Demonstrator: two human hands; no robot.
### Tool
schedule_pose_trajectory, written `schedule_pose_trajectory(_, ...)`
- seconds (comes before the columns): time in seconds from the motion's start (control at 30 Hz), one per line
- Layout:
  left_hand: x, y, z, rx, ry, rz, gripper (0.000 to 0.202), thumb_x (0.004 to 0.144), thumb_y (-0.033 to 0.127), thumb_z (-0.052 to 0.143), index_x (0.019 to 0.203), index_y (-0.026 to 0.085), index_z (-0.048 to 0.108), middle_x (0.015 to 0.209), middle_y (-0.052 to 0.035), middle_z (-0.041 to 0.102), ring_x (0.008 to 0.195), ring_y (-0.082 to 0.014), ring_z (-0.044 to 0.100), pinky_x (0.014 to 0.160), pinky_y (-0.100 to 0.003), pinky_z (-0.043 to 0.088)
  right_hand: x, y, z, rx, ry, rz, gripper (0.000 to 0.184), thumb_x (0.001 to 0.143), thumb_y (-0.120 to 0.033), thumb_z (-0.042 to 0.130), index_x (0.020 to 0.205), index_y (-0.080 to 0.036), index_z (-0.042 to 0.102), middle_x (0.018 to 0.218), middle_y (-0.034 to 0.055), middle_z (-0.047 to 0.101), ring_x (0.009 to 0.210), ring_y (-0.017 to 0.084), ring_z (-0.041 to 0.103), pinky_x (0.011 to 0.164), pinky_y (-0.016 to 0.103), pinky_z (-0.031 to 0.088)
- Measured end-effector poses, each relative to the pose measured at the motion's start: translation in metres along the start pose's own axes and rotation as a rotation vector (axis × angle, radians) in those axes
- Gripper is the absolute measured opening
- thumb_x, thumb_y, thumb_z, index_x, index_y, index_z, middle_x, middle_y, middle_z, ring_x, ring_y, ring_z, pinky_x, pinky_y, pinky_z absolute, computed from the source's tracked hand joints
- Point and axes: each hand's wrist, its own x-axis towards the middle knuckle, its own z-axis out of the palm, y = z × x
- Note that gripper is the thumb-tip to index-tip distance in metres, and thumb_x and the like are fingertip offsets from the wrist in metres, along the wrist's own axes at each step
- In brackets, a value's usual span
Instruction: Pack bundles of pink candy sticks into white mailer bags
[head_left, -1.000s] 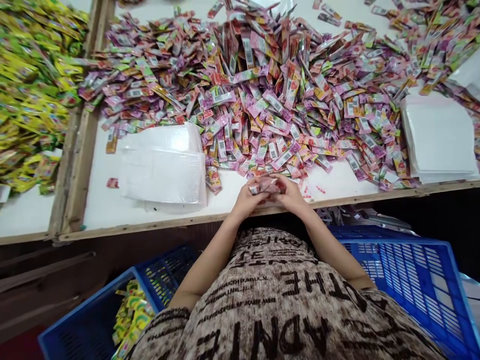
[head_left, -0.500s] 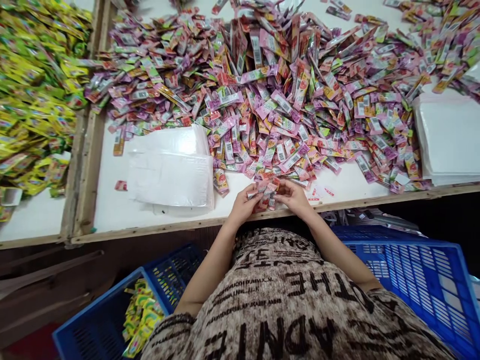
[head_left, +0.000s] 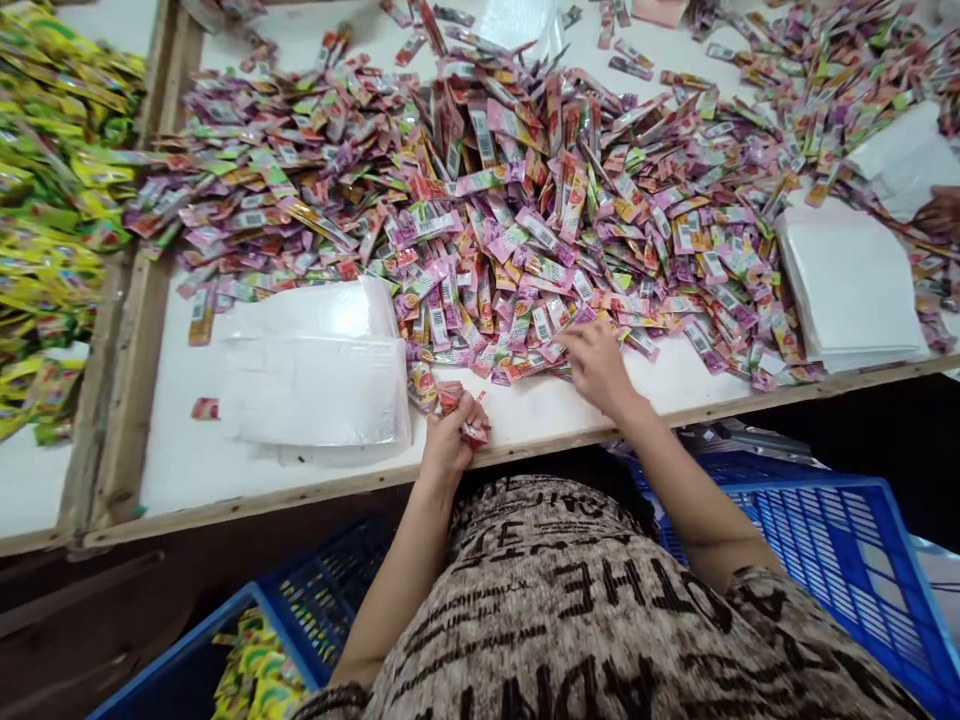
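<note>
I am seeing the wooden front edge (head_left: 375, 488) running just below both hands. Between the hands, a bare patch of the white surface (head_left: 529, 410) is lying free, and a narrow strip is extending right toward the right bag stack (head_left: 851, 285). The left bag stack (head_left: 322, 390) is filling much of the near left, leaving a bare band beside the wooden divider (head_left: 124, 400).

The left hand (head_left: 448, 438) is gripping a small bunch of red packets (head_left: 475, 433) near the front edge; I am not managing to count them. The right hand (head_left: 600, 370) is resting half-curled at the near side of the pink-purple heap (head_left: 517, 240); I cannot tell whether it is pinching a packet.

I am counting two bag stacks, one yellow heap (head_left: 52, 200) beyond the divider, one pink scrap (head_left: 205, 408) lying alone, and one co-worker's hand (head_left: 937, 212) showing at the far right. The heaped packets are lying too thick for counting.
</note>
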Motion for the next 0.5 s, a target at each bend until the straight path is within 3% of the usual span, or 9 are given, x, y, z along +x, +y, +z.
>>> schedule_pose_trajectory(0.1,-0.001,0.003,0.0,-0.061,-0.035,-0.067,0.055,0.06,0.033,0.092,0.069,0.02,0.04,0.051,0.011,0.034,0.043,-0.0042,0.036,0.047,-0.019,0.036,0.024,0.02,-0.016,-0.307,-0.074,-0.107,0.042,0.084,-0.01,0.055,0.119,-0.028,0.072,0.137,0.0102,0.058,0.129,0.037,0.042,0.104,0.06,0.032)
schedule_pose_trajectory(0.2,-0.004,0.005,-0.002,-0.077,-0.039,-0.087,0.053,0.06,0.032,0.092,0.068,0.02,0.04,0.05,0.0107,0.033,0.044,-0.004,0.035,0.048,-0.019,0.035,0.028,0.03,-0.022,-0.358,-0.106,-0.206,0.03,0.085,-0.011,0.053,0.102,-0.026,0.073,0.124,0.0077,0.066,0.126,0.032,0.047,0.109,0.056,0.026)
schedule_pose_trajectory(0.27,-0.007,0.007,-0.007,-0.094,-0.041,-0.09,0.052,0.062,0.031,0.09,0.068,0.02,0.041,0.051,0.01,0.034,0.045,-0.0046,0.036,0.049,-0.02,0.037,0.025,0.033,-0.027,-0.322,-0.123,-0.207,0.027,0.083,-0.01,0.051,0.097,-0.023,0.07,0.11,0.009,0.069,0.116,0.029,0.054,0.11,0.052,0.029)
schedule_pose_trajectory(0.37,-0.009,0.013,-0.015,-0.133,-0.034,-0.112,0.049,0.064,0.029,0.089,0.069,0.019,0.042,0.054,0.0088,0.036,0.049,-0.0053,0.038,0.053,-0.021,0.039,0.025,0.031,-0.026,-0.201,-0.06,-0.009,0.029,0.083,-0.013,0.046,0.105,-0.018,0.065,0.096,0.0113,0.069,0.093,0.027,0.062,0.093,0.044,0.043)
schedule_pose_trajectory(0.43,-0.007,0.016,-0.017,-0.171,-0.029,-0.134,0.048,0.064,0.029,0.089,0.069,0.019,0.043,0.055,0.0087,0.034,0.049,-0.0049,0.038,0.054,-0.02,0.039,0.038,0.022,-0.015,-0.091,0.05,0.183,0.029,0.089,-0.022,0.045,0.113,-0.017,0.061,0.094,0.0113,0.07,0.086,0.027,0.063,0.082,0.04,0.047)
schedule_pose_trajectory(0.5,-0.004,0.018,-0.017,-0.192,-0.032,-0.151,0.048,0.064,0.029,0.089,0.069,0.019,0.042,0.056,0.0086,0.033,0.05,-0.0046,0.037,0.054,-0.02,0.039,0.058,0.011,0.005,-0.013,0.124,0.334,0.029,0.089,-0.035,0.054,0.111,-0.017,0.062,0.095,0.0112,0.07,0.087,0.028,0.064,0.081,0.039,0.047)
